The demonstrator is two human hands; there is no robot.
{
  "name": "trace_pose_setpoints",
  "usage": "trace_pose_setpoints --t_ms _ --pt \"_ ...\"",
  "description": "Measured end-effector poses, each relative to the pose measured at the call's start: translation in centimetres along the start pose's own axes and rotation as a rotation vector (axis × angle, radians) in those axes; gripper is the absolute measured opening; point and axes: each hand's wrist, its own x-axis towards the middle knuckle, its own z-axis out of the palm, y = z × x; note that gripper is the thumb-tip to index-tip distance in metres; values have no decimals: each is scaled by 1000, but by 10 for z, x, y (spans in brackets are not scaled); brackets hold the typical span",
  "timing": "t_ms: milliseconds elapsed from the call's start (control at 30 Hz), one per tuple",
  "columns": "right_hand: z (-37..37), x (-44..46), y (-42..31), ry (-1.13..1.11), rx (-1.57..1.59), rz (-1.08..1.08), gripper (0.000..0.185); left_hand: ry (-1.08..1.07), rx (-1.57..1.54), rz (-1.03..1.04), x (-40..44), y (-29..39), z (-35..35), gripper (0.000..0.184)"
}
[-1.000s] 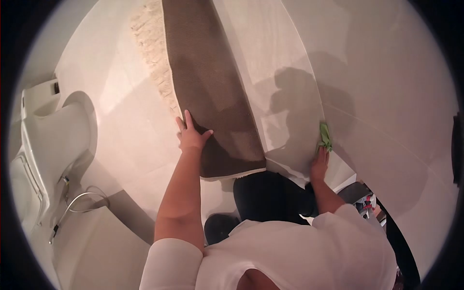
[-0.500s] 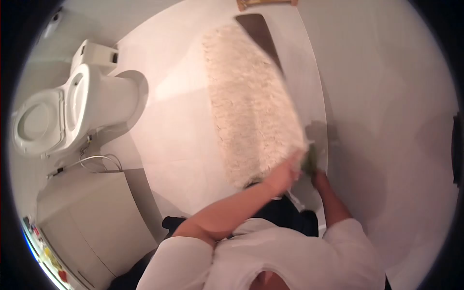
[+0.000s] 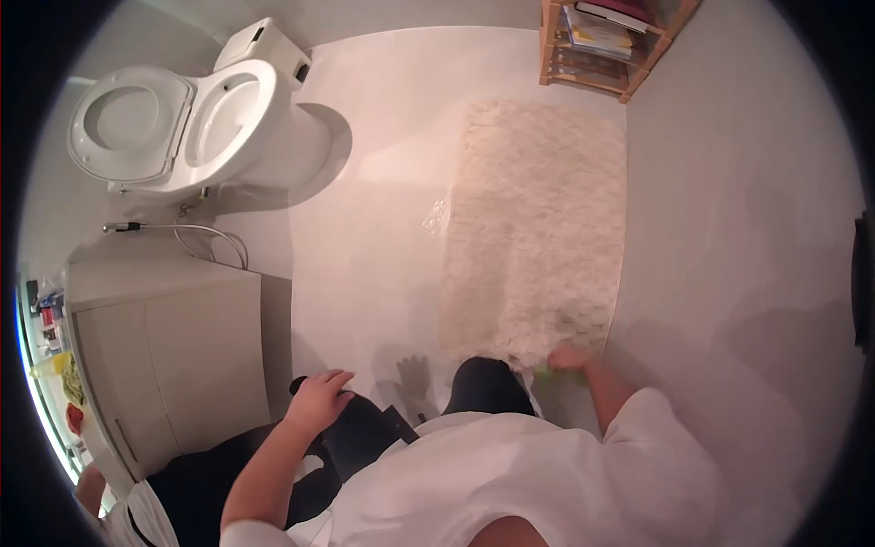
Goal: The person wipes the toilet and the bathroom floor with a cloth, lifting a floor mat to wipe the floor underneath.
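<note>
A cream shaggy rug (image 3: 542, 210) lies flat on the floor alongside the right wall. My right hand (image 3: 567, 357) is closed at the rug's near edge, with a green object (image 3: 547, 374) partly showing beneath it. Blur and my fingers hide what kind of object that is. My left hand (image 3: 324, 399) is away from the rug, palm down over my dark trouser leg (image 3: 360, 438), fingers stretched out. I cannot tell whether it touches the leg. Nothing shows in it.
A white toilet (image 3: 232, 114) with its lid raised stands at the upper left. Below it are a spray hose (image 3: 173, 226) and a pale cabinet (image 3: 173, 356) with small items on top. A wooden shelf (image 3: 592, 77) holding books stands in the far right corner.
The rug's lifted right side has come down flat, covering the dark patch beside it. My left hand has left the rug and moved left. The view has shifted, bringing the shelf in.
</note>
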Motion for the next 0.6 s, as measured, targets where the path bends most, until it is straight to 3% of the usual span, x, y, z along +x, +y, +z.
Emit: trace_pose_setpoints --t_ms 33,67,100,200,267,333,367,500,600 --pt "-42 -7 -16 122 206 -44 31 165 31 41 -15 -7 1 36" --pt "-79 -9 -40 322 153 -42 33 336 56 76 -27 -15 7 36" --pt "-106 10 -36 357 324 -7 36 505 76 108 -36 -22 11 35" --pt "-175 -13 -122 585 235 231 38 763 24 202 -37 -13 14 38" --pt "-201 -21 -152 700 164 278 42 727 17 267 -24 -17 29 41" --pt "-194 -42 -186 759 36 261 38 799 95 342 -11 -28 21 43" --pt "-184 -52 -202 775 -36 248 35 733 25 321 -6 -34 10 42" --pt "-85 -70 -234 876 205 168 24 676 -45 351 23 -72 -10 41" --pt "-61 -57 -275 760 176 201 25 494 -28 221 40 -79 -23 50"
